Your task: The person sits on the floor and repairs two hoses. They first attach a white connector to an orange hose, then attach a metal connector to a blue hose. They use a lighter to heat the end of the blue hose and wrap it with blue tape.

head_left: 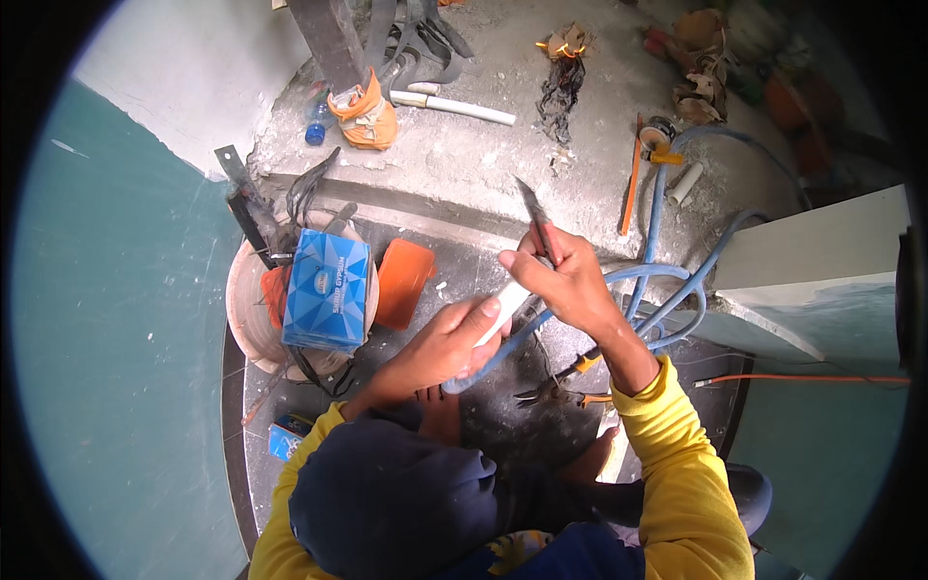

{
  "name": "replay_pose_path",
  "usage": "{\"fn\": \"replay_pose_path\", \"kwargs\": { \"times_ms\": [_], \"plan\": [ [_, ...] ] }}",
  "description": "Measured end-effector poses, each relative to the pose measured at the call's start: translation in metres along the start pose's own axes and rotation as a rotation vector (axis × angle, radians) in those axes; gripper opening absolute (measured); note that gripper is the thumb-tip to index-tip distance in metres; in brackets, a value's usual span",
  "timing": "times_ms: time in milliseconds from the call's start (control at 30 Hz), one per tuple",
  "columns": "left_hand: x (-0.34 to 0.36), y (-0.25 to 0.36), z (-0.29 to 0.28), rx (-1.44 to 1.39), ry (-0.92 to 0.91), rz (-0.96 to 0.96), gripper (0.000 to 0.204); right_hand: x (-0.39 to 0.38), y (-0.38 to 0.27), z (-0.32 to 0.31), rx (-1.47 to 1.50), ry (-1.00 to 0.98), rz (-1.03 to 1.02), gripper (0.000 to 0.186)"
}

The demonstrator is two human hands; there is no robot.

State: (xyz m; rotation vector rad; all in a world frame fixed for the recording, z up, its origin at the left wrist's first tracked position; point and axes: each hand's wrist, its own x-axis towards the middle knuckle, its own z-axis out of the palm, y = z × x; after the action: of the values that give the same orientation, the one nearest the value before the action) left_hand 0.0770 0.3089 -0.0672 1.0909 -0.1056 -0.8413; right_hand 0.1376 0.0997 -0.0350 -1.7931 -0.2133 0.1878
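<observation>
My left hand is closed around a short white pipe, which slants up toward my right hand. In my right hand, a knife with a red handle points up and away, its dark blade clear of the pipe. The right thumb is close to the pipe's upper end; whether it touches cannot be made out. A blue hose passes beneath both hands. Below them on the dark floor lie pliers with orange-and-black handles.
At left, a blue box rests on a round pale tub, beside an orange container. On the concrete step lie a white pipe length, an orange stick and burning scraps. A wall edge juts in at right.
</observation>
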Motion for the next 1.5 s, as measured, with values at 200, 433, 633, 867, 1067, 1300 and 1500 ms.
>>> {"fn": "replay_pose_path", "kwargs": {
  "times_ms": [200, 433, 633, 867, 1067, 1300, 1500],
  "plan": [
    [-0.005, -0.025, -0.013, -0.519, -0.339, -0.157, 0.054, 0.01, -0.009, -0.039, -0.011, 0.099, 0.034, 0.024],
    [-0.003, -0.016, -0.014, 0.03, -0.202, 0.012, 0.038, 0.012, 0.003, -0.052, 0.127, 0.165, 0.109, 0.029],
    [-0.006, -0.009, -0.014, 0.164, -0.161, 0.068, 0.03, 0.004, 0.01, -0.05, 0.462, 0.025, 0.274, 0.045],
    [-0.008, 0.003, -0.012, 0.073, -0.18, 0.114, 0.029, -0.003, 0.004, -0.046, 0.541, -0.035, 0.218, 0.044],
    [-0.005, 0.013, 0.001, 0.094, 0.035, 0.209, 0.034, -0.007, -0.003, -0.019, 0.433, -0.057, 0.217, 0.04],
    [-0.009, 0.012, -0.014, -0.029, 0.174, 0.266, 0.032, -0.01, 0.006, -0.012, 0.347, -0.022, 0.204, 0.032],
    [-0.007, 0.004, -0.02, -0.128, 0.213, 0.334, 0.03, -0.014, -0.003, 0.0, 0.252, -0.041, 0.178, 0.031]
  ]
}}
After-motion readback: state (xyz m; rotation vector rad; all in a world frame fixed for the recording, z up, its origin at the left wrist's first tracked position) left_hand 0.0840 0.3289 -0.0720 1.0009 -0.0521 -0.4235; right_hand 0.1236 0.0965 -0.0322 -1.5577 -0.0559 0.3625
